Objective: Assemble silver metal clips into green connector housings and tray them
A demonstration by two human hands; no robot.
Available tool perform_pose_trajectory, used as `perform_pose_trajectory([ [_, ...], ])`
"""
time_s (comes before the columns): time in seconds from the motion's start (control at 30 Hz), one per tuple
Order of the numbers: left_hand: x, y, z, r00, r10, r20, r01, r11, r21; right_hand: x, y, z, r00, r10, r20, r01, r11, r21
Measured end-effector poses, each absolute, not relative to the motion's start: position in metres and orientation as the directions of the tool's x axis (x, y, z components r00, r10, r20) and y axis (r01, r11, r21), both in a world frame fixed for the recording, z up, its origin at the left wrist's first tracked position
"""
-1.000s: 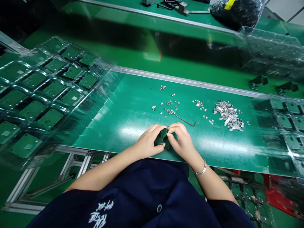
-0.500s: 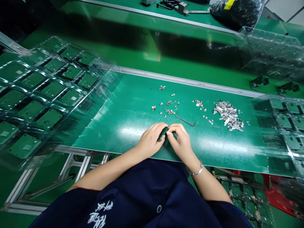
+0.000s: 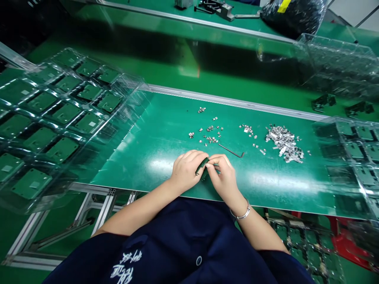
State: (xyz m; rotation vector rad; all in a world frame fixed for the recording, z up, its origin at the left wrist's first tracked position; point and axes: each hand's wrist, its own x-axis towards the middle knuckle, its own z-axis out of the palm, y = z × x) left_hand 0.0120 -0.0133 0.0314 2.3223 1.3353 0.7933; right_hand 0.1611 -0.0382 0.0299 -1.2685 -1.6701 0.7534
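Observation:
Near the front edge of the table, my left hand (image 3: 187,170) is closed around a small dark green board (image 3: 201,165), held tilted on edge. My right hand (image 3: 222,173) pinches with thumb and forefinger at the board's right side; whatever is between those fingertips is too small or hidden to name. Both hands partly cover the board. Just beyond them lies a thin hex key (image 3: 231,150). Farther back are scattered small metal clips (image 3: 212,139), and to the right a larger heap of silvery metal pieces (image 3: 284,142).
Clear plastic trays (image 3: 75,112) with green boards stand at the left, and another tray (image 3: 355,154) at the right. A metal rail (image 3: 237,103) borders the table's back. Two dark parts (image 3: 323,102) lie beyond it. A black plastic bag (image 3: 293,17) sits on the far bench.
Both hands have shifted very slightly left, and the board has tilted a little between them. The metal pieces and hex key lie as before.

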Motion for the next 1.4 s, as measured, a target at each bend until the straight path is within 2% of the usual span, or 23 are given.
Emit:
perform_pose_trajectory([
  [0.17,0.017,-0.017,0.023,0.351,0.876,0.331,0.726,-0.478,0.495,0.155,-0.036,0.02,-0.058,0.923,0.38,0.495,0.357,-0.792],
  [0.33,0.02,-0.02,0.019,0.294,0.906,0.304,0.747,-0.417,0.518,0.154,-0.03,0.016,-0.088,0.925,0.371,0.539,0.357,-0.763],
  [0.43,0.021,-0.019,0.017,0.275,0.917,0.287,0.705,-0.396,0.588,0.157,-0.027,0.017,-0.091,0.941,0.326,0.54,0.322,-0.778],
  [0.57,0.021,-0.018,0.017,0.286,0.934,0.214,0.623,-0.351,0.699,0.167,-0.025,0.023,-0.146,0.96,0.237,0.46,0.278,-0.843],
  [0.73,0.017,-0.011,0.028,0.418,0.903,0.103,0.491,-0.32,0.81,0.177,-0.021,0.033,-0.237,0.942,0.237,0.556,0.331,-0.762],
  [0.87,0.015,-0.002,0.035,0.4,0.916,-0.029,0.57,-0.224,0.79,0.177,-0.02,0.037,-0.319,0.917,0.24,0.633,0.394,-0.666],
  [1.0,0.017,0.003,0.033,0.394,0.916,-0.079,0.607,-0.195,0.771,0.175,-0.018,0.033,-0.312,0.918,0.245,0.672,0.395,-0.627],
  [1.27,0.018,0.0,0.03,0.348,0.935,-0.07,0.629,-0.178,0.757,0.168,-0.021,0.033,-0.317,0.922,0.223,0.666,0.384,-0.639],
  [1.4,0.011,-0.001,0.03,0.399,0.912,-0.094,0.567,-0.165,0.807,0.192,-0.007,0.041,-0.412,0.893,0.18,0.605,0.416,-0.679],
])
